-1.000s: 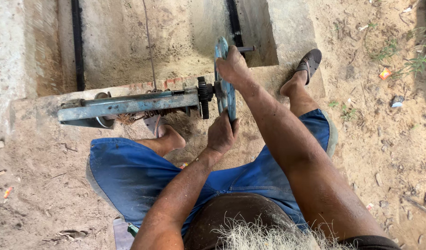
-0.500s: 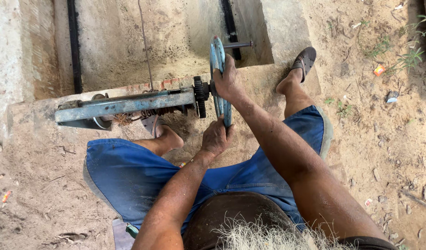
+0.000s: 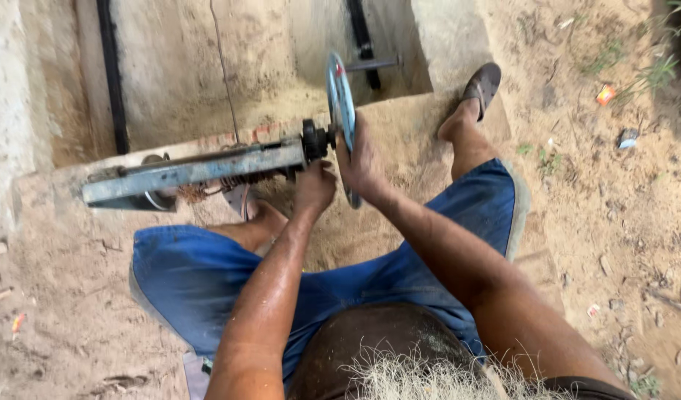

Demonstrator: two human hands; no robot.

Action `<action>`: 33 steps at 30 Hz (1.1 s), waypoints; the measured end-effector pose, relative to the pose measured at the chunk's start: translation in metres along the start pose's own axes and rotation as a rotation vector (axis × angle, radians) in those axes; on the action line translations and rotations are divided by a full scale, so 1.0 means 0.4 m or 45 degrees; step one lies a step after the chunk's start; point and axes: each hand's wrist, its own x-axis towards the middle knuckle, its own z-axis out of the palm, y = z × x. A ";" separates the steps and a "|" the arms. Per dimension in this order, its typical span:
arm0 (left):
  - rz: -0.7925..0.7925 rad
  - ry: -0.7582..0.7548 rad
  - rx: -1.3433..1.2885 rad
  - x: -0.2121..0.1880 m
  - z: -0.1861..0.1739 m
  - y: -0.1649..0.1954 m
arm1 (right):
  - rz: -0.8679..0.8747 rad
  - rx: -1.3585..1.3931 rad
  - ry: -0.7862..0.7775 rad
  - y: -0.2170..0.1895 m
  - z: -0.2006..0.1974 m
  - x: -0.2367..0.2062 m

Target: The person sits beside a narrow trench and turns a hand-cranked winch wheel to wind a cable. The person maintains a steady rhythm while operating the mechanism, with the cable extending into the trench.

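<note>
A blue metal handwheel (image 3: 341, 100) stands on edge at the end of a long blue-grey steel arm (image 3: 196, 172), joined by a black hub (image 3: 314, 138). My right hand (image 3: 363, 164) wraps the wheel's lower rim. My left hand (image 3: 315, 185) sits just below the hub, fingers curled against the wheel's near side; its exact hold is hidden. A short metal handle (image 3: 371, 64) sticks out from the wheel's top. I sit in blue shorts (image 3: 207, 278) on sandy ground.
Beyond the arm a concrete pit (image 3: 229, 67) drops away, with black pipes (image 3: 109, 81) down its walls and a thin wire. My sandalled foot (image 3: 480, 89) rests at the pit's edge. Small litter and stones lie on the sand at right.
My right hand has slid down the wheel's rim from the top toward the bottom, and my left hand has risen to just under the hub. The wheel has turned.
</note>
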 end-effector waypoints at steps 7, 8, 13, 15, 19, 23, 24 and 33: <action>0.147 0.237 -0.287 0.107 -0.145 0.151 | 0.142 0.002 -0.017 -0.044 0.017 -0.086; 0.152 0.252 -0.273 0.124 -0.150 0.179 | -0.036 0.017 0.044 -0.046 0.014 -0.094; 0.156 0.161 0.034 0.208 -0.140 0.271 | -0.100 0.004 -0.030 -0.059 -0.012 -0.129; 0.131 0.163 0.138 0.226 -0.116 0.283 | -0.284 0.042 0.065 -0.072 -0.015 -0.134; 0.159 0.229 0.205 0.228 -0.075 0.270 | -0.100 0.252 -0.069 -0.099 -0.030 -0.131; 0.249 0.308 0.238 0.196 -0.051 0.243 | 0.854 0.401 -0.495 -0.092 -0.083 -0.103; 0.320 0.395 0.282 0.181 -0.045 0.234 | 0.773 0.456 -0.422 -0.086 -0.101 -0.092; 0.535 0.412 0.095 0.047 0.023 0.180 | 0.089 -0.068 -0.004 -0.033 -0.220 0.103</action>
